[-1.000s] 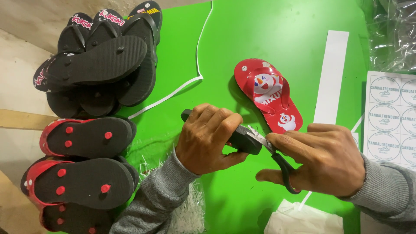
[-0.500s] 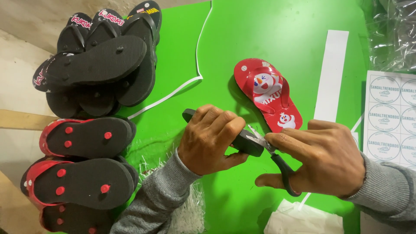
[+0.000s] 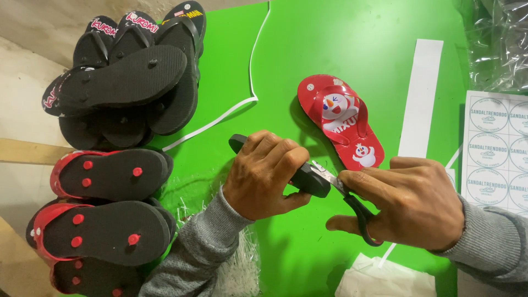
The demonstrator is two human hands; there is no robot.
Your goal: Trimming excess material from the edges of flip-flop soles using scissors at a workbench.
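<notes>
At the far left, black sandals [image 3: 129,82] lie heaped sole-up and strap-up on the edge of the green surface [image 3: 352,38]. Below them sit red-edged sandals [image 3: 110,175] turned sole-up, their black soles studded with red plugs; a second pair lies just beneath, overlapping the first. Clear plastic film [image 3: 236,269] is bunched near the grey sleeve at the bottom. A thin white strip [image 3: 220,118] curls across the surface from the top edge toward the heap.

The left hand [image 3: 267,173] is clenched round a black sandal [image 3: 308,180], gripping it on edge near the middle of the surface; only its two ends show past the fingers. Beyond it, flat on the surface and apart from the hands, lies a red sandal [image 3: 341,121] printed with a cartoon figure, strap up.

The right hand [image 3: 410,203] grips scissors [image 3: 352,201], a finger through the black handle loop, the blades touching the right end of the black sandal. Whether the blades are parted cannot be told.

A white paper strip [image 3: 421,96] lies further right, then a sheet of round labels [image 3: 495,148], with crumpled clear wrap [image 3: 498,44] above it. A white bag [image 3: 379,278] lies at the bottom edge.
</notes>
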